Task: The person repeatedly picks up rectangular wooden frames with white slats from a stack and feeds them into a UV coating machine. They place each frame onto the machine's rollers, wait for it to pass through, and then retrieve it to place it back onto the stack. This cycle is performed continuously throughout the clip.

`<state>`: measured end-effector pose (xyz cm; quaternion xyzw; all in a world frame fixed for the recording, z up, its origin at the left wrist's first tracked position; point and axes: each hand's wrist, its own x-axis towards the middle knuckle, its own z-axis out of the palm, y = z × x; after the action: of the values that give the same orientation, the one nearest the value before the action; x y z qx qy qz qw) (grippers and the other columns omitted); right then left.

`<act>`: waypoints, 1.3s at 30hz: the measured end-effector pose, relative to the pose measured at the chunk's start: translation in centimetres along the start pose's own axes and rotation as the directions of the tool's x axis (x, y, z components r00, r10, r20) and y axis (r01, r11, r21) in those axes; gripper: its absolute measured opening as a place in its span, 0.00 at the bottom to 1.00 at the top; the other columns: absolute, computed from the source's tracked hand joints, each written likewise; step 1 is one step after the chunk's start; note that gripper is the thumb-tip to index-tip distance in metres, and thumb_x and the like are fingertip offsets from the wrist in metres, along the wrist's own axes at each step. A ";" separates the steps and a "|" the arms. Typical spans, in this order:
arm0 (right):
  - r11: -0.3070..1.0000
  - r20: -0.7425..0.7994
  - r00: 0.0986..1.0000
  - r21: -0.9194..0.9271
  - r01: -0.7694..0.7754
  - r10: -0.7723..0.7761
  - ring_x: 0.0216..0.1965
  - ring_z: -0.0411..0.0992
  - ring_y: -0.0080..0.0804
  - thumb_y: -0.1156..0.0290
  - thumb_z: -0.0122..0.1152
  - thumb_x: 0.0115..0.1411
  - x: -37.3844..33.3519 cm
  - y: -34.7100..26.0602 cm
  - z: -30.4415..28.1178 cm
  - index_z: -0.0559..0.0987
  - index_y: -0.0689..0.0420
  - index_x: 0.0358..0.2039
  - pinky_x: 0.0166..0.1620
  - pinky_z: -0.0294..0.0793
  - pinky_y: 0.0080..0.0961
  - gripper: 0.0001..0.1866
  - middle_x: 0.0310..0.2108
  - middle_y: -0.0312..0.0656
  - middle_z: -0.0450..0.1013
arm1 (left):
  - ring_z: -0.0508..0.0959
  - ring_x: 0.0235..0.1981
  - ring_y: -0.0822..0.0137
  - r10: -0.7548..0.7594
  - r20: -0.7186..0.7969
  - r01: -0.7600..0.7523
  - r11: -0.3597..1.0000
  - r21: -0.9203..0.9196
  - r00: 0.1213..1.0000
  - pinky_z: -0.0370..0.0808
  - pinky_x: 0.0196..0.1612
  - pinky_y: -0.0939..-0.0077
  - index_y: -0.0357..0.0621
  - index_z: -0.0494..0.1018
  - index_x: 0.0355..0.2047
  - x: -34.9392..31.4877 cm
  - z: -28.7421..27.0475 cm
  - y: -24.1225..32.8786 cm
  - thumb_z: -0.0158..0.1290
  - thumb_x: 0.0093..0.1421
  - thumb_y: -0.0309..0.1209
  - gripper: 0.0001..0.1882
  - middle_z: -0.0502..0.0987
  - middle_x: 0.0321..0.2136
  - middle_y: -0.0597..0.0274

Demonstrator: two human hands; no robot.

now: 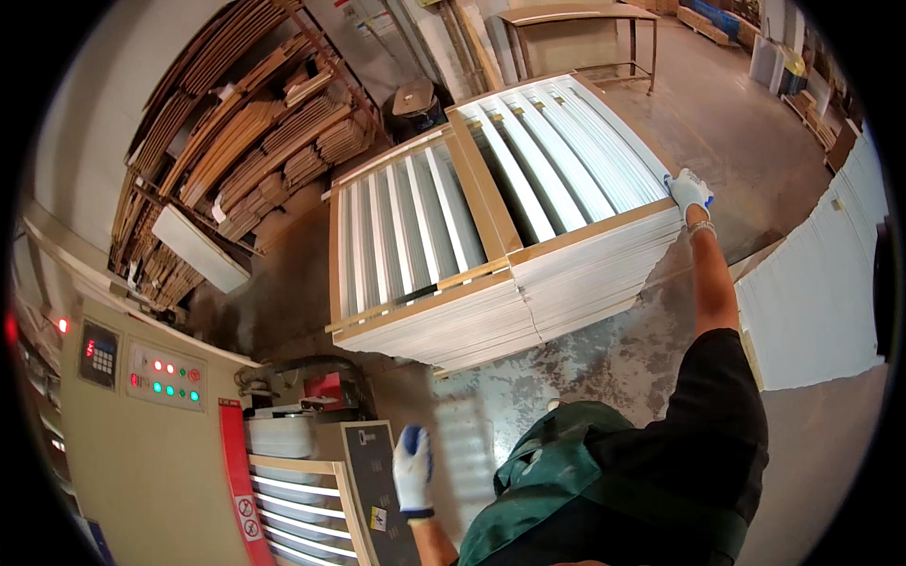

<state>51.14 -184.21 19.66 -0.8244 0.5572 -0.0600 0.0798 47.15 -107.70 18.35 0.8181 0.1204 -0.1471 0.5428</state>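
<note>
My right hand (691,193), in a white glove with blue fingertips, is at the far right corner of a tall stack of white slatted panels (604,255). Its fingers appear curled over the edge of the top panel, which has white louvre slats (566,156) inside a frame. A second stack of slatted panels (415,325) stands against it on the left, with brown strips along its top edges. Low in the view, my left hand (412,470), gloved in white and blue, hangs in the air with fingers stretched out and nothing in it.
A machine cabinet with a lit button panel (166,377) stands at the left. Beside it is another slatted panel (302,500). Brown boards fill a rack (274,141) at the far left. White sheets (816,274) stand at the right; a table (576,14) is at the back.
</note>
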 end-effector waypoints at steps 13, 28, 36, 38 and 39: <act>0.925 -0.191 0.957 0.274 0.264 -0.216 0.54 0.72 0.55 0.66 0.65 0.58 -17.2 7.4 3.7 0.73 0.62 0.55 0.58 0.71 0.43 0.26 0.52 0.55 0.74 | 0.81 0.52 0.52 0.570 0.175 -0.592 0.797 0.123 0.803 0.77 0.54 0.65 0.36 0.67 0.65 12.3 15.5 16.9 0.56 0.69 0.43 0.30 0.80 0.51 0.45; 0.348 0.237 0.825 0.936 -0.053 -0.514 0.31 0.74 0.19 0.82 0.65 0.55 -24.8 6.2 3.0 0.80 0.65 0.42 0.35 0.74 0.19 0.13 0.34 0.33 0.78 | 0.82 0.29 0.70 0.270 0.070 -0.275 0.957 0.089 0.960 0.78 0.36 0.71 0.34 0.78 0.46 4.5 7.0 8.6 0.60 0.66 0.37 0.18 0.83 0.28 0.55; 0.449 0.336 0.476 0.882 0.144 -0.813 0.26 0.69 0.17 0.81 0.66 0.57 -30.1 -6.4 5.7 0.77 0.67 0.51 0.29 0.71 0.20 0.20 0.27 0.31 0.72 | 0.82 0.28 0.70 -0.071 -0.347 0.040 0.995 -0.095 0.935 0.77 0.34 0.71 0.33 0.78 0.39 -8.9 -2.7 -2.4 0.63 0.62 0.39 0.18 0.82 0.25 0.56; 0.463 0.385 0.372 0.874 0.147 -0.844 0.25 0.68 0.17 0.81 0.67 0.57 -34.3 -10.7 4.2 0.76 0.66 0.54 0.28 0.70 0.20 0.23 0.26 0.30 0.71 | 0.77 0.25 0.75 -0.169 -0.476 0.046 0.964 -0.260 0.863 0.74 0.30 0.76 0.33 0.77 0.36 -12.3 -3.5 -5.8 0.64 0.62 0.36 0.15 0.78 0.24 0.64; 0.471 0.408 0.320 0.870 0.147 -0.855 0.25 0.68 0.17 0.81 0.67 0.57 -36.8 -12.5 3.3 0.75 0.65 0.55 0.28 0.70 0.21 0.24 0.25 0.30 0.70 | 0.74 0.23 0.78 -0.217 -0.538 0.012 0.934 -0.358 0.815 0.71 0.27 0.79 0.34 0.77 0.33 -14.3 -3.6 -6.5 0.65 0.63 0.33 0.13 0.76 0.23 0.70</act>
<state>49.44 -145.31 18.51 -0.7847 0.0533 0.1034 0.6089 31.96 -102.43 19.48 0.7099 0.3499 0.0937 0.6040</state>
